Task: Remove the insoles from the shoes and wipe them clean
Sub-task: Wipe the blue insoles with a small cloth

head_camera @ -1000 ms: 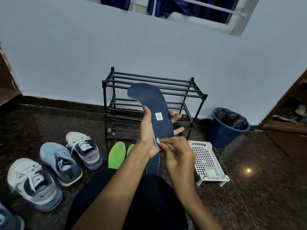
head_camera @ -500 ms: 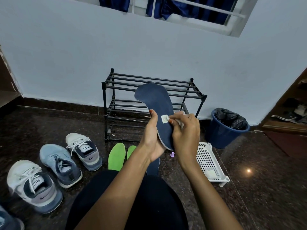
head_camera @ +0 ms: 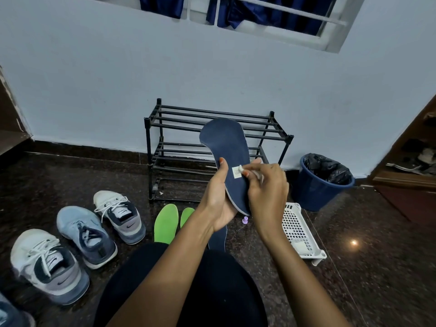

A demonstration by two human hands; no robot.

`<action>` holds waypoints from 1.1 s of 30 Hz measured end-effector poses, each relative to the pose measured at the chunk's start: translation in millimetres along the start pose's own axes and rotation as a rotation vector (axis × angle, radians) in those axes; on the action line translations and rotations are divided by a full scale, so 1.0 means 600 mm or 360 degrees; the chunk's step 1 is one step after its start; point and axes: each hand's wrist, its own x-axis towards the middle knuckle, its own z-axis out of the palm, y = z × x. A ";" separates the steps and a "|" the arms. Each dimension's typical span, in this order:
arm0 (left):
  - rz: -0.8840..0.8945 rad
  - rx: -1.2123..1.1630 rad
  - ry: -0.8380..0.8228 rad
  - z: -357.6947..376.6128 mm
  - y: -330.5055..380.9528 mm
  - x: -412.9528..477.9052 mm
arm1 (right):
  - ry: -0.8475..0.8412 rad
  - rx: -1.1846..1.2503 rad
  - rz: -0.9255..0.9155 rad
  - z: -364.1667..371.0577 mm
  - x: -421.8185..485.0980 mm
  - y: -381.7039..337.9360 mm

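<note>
The left hand [head_camera: 218, 204] is gripping the heel end of a navy insole [head_camera: 228, 142], thumb over its face, while the right hand [head_camera: 266, 192] is pinching a white wipe [head_camera: 241, 168] against the label [head_camera: 236, 173] at mid-length. Wiping is under way, I judge, and the next stroke is calling for a steady hold as the wipe travels toward the toe, which is standing in front of the shoe rack [head_camera: 212, 114].

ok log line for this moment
step: wipe insole | left hand: holds navy insole up | right hand: pinches white wipe at its label | green insoles: on floor
</note>
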 end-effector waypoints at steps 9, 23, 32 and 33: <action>-0.0017 0.0032 0.0022 -0.004 -0.002 0.004 | 0.0045 0.0050 0.0010 0.006 0.018 0.004; -0.0010 0.0060 -0.0007 0.011 -0.005 0.009 | -0.0086 0.0198 -0.0055 -0.016 -0.048 0.021; 0.0177 0.0079 0.0054 0.021 0.002 0.002 | -0.0134 0.0522 0.0099 -0.053 -0.042 0.028; 0.0275 0.0042 0.0106 0.021 0.006 0.005 | -0.0121 0.0511 0.0100 -0.060 -0.044 0.035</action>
